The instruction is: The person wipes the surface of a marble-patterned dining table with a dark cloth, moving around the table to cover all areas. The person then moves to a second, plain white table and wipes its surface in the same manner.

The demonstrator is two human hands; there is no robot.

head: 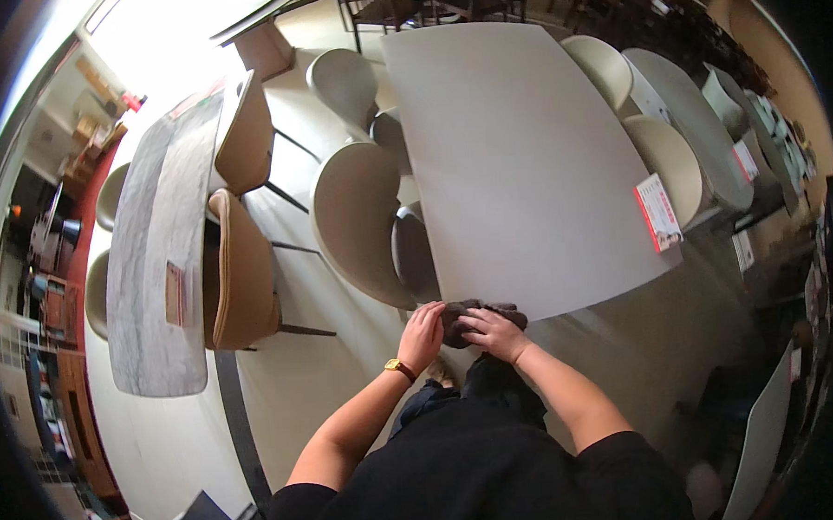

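A bunched dark brown cloth (455, 326) lies at the near edge of a white table (517, 165), partly hanging over that edge. My right hand (493, 332) is on top of the cloth, its fingers bent into the folds. At the cloth's left side is my left hand (423, 333), by the table's near left corner, fingers close together. Whether the left fingers grip the cloth or only touch it, I cannot tell. A gold-faced watch (393, 365) with a brown strap is on my left wrist.
Beige chairs (359, 221) are tucked against the table's left side, with more cream chairs (663, 158) on its right. A printed card (657, 212) stands near the right edge. Further left is a marble-patterned table (155, 271) with tan chairs (243, 274).
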